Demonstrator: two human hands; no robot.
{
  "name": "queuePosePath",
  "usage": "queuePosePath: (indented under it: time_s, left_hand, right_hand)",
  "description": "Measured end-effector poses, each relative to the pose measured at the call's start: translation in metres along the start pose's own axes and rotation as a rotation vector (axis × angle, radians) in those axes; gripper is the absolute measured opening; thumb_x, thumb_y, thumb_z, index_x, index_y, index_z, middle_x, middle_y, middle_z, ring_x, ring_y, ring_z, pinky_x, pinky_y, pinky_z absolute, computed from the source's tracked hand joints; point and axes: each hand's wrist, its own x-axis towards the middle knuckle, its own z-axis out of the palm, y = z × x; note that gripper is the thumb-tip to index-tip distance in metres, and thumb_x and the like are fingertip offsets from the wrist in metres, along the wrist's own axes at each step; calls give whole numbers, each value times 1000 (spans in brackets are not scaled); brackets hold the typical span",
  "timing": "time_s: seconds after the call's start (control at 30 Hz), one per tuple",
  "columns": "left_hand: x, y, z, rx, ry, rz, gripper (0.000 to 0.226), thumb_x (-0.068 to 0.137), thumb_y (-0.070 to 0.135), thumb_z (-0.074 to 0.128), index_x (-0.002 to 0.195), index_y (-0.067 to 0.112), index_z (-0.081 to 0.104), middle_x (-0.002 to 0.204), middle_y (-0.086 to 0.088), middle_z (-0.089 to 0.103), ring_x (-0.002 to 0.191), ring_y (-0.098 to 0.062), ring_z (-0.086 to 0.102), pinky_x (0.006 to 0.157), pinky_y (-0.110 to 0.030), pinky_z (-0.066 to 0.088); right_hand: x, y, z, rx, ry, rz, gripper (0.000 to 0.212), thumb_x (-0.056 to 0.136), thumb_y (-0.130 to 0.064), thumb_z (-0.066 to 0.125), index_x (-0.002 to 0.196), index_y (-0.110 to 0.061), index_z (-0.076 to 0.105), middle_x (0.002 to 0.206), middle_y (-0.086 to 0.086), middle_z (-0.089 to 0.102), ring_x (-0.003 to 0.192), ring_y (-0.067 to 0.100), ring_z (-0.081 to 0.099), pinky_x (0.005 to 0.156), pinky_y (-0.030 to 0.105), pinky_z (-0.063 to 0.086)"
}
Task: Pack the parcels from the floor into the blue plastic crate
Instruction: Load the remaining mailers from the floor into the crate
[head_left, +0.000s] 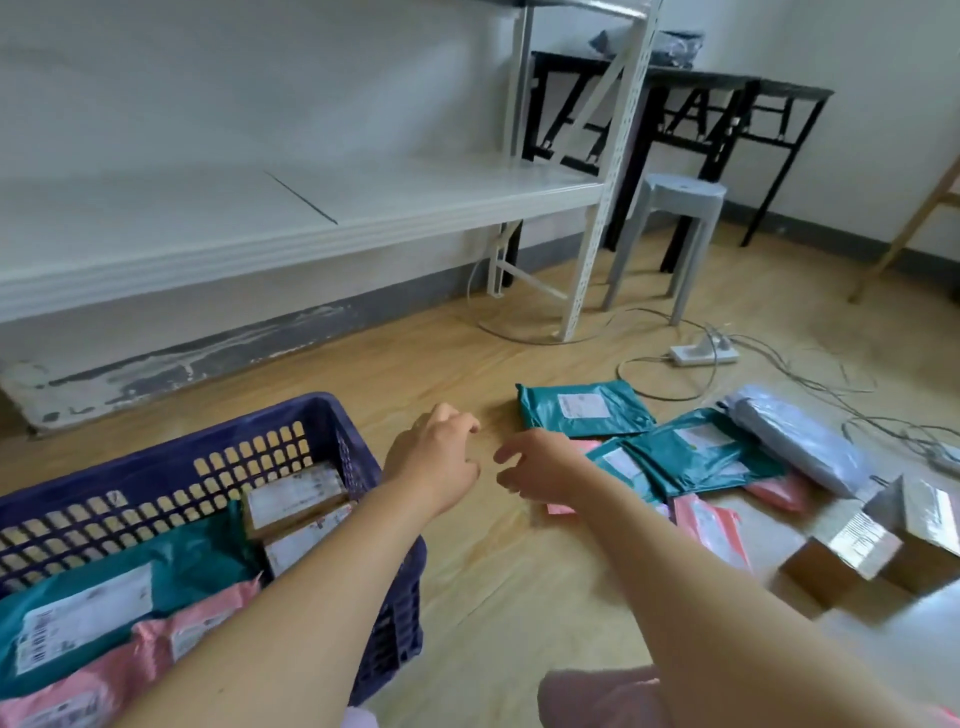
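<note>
The blue plastic crate (171, 457) stands on the floor at lower left. It holds a teal mailer (130, 587), a pink mailer (156, 654) and two taped cardboard boxes (296, 499). My left hand (431, 462) hovers just past the crate's right end with loosely curled fingers, holding nothing. Close beside it, my right hand (540, 467) reaches toward the parcels on the floor, fingers loosely curled and empty. To the right lie teal mailers (582, 410), pink mailers (711, 530), a grey bag (800, 441) and cardboard boxes (852, 545).
A white metal shelf rack (291, 208) runs along the wall behind the crate. A grey stool (675, 208) and a black folding table (727, 88) stand at the back. A power strip (704, 354) with trailing cables lies beyond the parcels. A wooden frame (904, 228) leans at far right.
</note>
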Motion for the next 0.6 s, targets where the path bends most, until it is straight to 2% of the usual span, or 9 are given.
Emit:
queuePosePath:
  time_s: [0.1,0.2,0.33,0.47,0.6]
  left_hand:
    - [4,-8,16,26,-105,-32,45,91,26,50,135,28,42,141,3,36,121,-21,45,85,-32,44]
    - [10,-11,25,79,-168,5,45,92,24,47,137,27,40,141,3,35,121,-21,45,84,-31,42]
    - [18,1,39,109,-215,33,45,93,22,45,138,26,39,142,3,35,124,-21,43,92,-32,40]
    - [24,26,55,131,-255,97,46,93,20,44,138,25,40,142,2,35,125,-21,42,95,-32,39]
    - [36,47,74,141,-275,141,43,93,23,45,136,24,42,139,0,38,125,-21,43,97,-33,38]
  right_hand:
    - [4,21,-1,-185,-43,8,33,84,-22,60,116,-22,64,114,3,64,107,24,59,90,30,49]
    - [5,45,-10,-289,-69,71,33,86,-19,55,117,-13,64,119,8,62,110,27,57,92,32,49]
    - [1,80,-19,-304,-58,164,37,90,-18,49,125,-10,57,127,11,57,117,27,53,97,31,45]
    - [1,113,-18,-285,-11,263,36,90,-22,52,124,-13,60,124,8,60,114,25,56,89,27,45]
    - [6,125,-15,-294,1,268,33,92,-24,52,122,-14,61,120,9,62,110,27,58,84,28,46]
